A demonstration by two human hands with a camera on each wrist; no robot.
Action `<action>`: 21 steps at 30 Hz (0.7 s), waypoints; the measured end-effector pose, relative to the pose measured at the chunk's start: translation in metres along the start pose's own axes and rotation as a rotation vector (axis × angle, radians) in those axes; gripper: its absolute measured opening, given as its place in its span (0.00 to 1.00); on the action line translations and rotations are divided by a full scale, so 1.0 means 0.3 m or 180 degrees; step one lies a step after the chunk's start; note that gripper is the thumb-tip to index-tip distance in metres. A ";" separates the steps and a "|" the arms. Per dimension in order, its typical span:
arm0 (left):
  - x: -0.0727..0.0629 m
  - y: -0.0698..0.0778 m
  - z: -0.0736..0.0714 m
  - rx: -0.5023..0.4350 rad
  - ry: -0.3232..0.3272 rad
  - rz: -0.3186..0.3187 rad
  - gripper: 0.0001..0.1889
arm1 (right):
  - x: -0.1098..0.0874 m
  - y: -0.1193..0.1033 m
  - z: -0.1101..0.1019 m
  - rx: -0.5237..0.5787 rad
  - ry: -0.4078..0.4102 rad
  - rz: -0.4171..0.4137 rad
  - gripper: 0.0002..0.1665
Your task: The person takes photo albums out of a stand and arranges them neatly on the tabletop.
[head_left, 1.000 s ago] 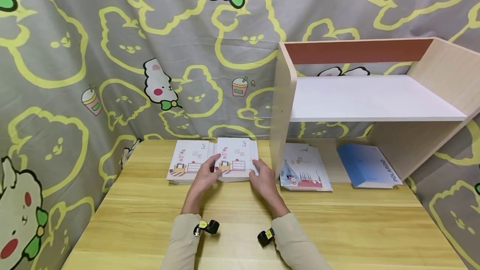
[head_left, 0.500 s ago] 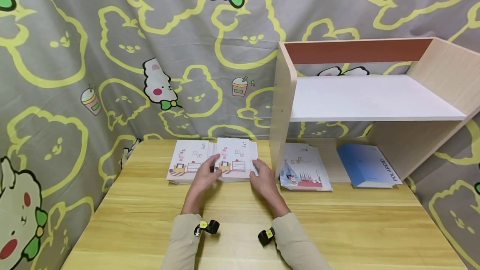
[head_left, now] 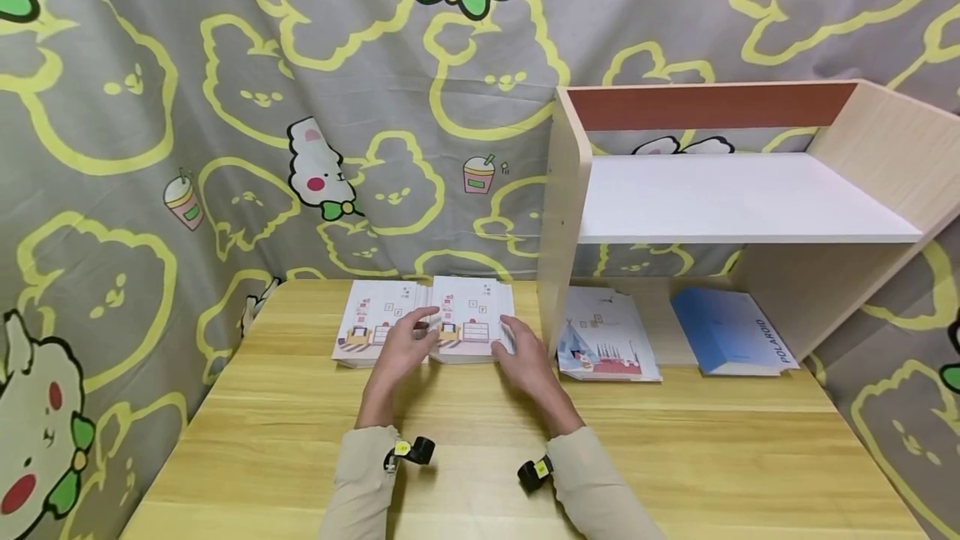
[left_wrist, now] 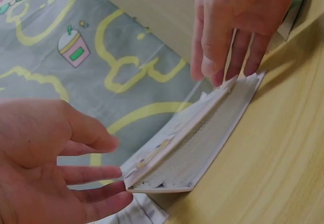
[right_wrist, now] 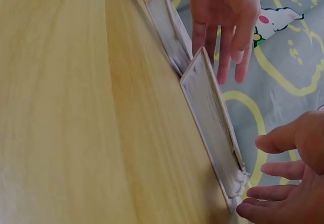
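Two thick white books with a drawn room on their covers lie side by side at the back of the table. Beside the left edge of the right-hand book (head_left: 471, 315) is my left hand (head_left: 403, 350), its fingertips at the book's edge in the left wrist view and its thumb lifted away. My right hand (head_left: 528, 361) is at the opposite edge, thumb apart from the fingers; the right wrist view shows the fingertips close to the book's end (right_wrist: 210, 117). Neither hand grips the book. The left-hand book (head_left: 371, 319) is partly behind my left hand.
Right of the books stands a wooden shelf unit (head_left: 564, 223) with a white board (head_left: 742, 197). Under it lie another illustrated book (head_left: 606, 332) and a blue POLAROID book (head_left: 731, 330). A patterned curtain (head_left: 247, 107) hangs behind the wooden table (head_left: 465, 473).
My left hand has shifted slightly left, and its thumb has come off the book. The right hand's fingers have loosened a little. The books stay in place; the head view has shifted slightly.
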State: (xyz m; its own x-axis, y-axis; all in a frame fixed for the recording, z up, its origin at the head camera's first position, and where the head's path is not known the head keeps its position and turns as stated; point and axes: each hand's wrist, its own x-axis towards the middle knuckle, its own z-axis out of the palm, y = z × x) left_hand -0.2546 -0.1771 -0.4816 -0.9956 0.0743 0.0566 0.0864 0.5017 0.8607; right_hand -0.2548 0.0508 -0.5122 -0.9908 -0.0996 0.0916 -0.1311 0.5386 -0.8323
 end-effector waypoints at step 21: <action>-0.045 0.010 -0.009 -0.0798 0.0195 0.0463 0.17 | -0.107 -0.038 -0.035 0.0035 -0.0056 -0.0613 0.33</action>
State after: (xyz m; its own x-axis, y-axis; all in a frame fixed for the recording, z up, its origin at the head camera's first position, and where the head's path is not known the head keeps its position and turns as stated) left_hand -0.2411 -0.1789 -0.4784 -0.9744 0.0739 0.2124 0.2244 0.2605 0.9390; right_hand -0.2220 0.0565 -0.4999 -0.9467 -0.2146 0.2402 -0.3177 0.4990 -0.8063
